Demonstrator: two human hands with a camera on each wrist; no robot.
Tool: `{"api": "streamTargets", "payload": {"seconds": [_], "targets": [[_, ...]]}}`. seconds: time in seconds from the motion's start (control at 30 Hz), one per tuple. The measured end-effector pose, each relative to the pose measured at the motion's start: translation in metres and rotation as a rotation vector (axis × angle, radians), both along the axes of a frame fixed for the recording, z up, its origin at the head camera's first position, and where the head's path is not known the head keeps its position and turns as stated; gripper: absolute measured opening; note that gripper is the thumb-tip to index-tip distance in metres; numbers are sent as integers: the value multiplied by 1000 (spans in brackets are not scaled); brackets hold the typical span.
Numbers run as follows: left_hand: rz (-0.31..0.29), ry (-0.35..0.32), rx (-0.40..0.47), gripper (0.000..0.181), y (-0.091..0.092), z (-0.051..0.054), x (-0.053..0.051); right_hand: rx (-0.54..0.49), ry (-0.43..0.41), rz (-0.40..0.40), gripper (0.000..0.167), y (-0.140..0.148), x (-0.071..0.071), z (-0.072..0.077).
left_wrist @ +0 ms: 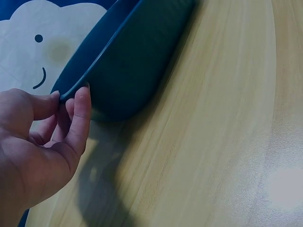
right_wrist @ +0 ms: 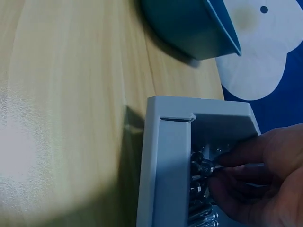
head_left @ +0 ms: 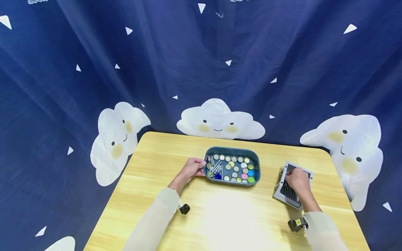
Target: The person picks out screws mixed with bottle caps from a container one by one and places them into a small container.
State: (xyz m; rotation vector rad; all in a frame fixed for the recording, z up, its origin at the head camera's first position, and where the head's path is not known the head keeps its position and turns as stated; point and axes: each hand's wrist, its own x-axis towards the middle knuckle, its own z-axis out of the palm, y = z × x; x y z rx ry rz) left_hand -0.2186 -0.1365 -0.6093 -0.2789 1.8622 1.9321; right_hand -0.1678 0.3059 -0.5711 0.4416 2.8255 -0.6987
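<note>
My left hand [head_left: 192, 168] pinches the left rim of a dark teal tub [head_left: 232, 183], thumb on the rim and fingers under it outside. The tub holds round bottle caps [head_left: 245, 170] in silver, gold, pink, blue and green, with several silver bolts [head_left: 216, 167] at its left end. To the right, a tilted grey box [head_left: 287, 200] holds dark, shiny metal bolts [right_wrist: 201, 208]. My right hand [head_left: 298, 179] reaches down into this box, its curled thumb and fingers pinching a metal bolt among the others. The hand covers part of the box's inside.
Both containers stand on a light wooden table [head_left: 160, 153]. Bare wood lies between the tub and the grey box. A dark blue curtain [head_left: 201, 76] with white clouds hangs along the table's back edge.
</note>
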Motion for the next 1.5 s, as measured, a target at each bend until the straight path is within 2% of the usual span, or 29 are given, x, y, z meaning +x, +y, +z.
{"api": "streamTargets", "payload": {"seconds": [0.27,0.5,0.63,0.93,1.1,1.17,1.33,1.5], "targets": [[-6,-1,-8,29,2,3,3,14,51,-13,20,0,4,-5],[4,-2,-2,29,1,1,2,8,48,-4,19,0,2,-4],[-3,-3,5,32,1,1,3,18,69,15,23,2,3,1],[-8,17,-4,31,0,3,2,-36,172,-50,25,0,1,28],[-3,13,-10,29,1,2,2,-64,287,0,25,-14,-3,41],[-1,11,-9,29,0,2,2,-94,307,27,27,-24,-6,45],[5,14,-5,29,0,2,2,-191,296,96,30,-50,-13,53],[3,12,-6,31,0,1,2,-264,281,166,31,-74,-20,53]]}}
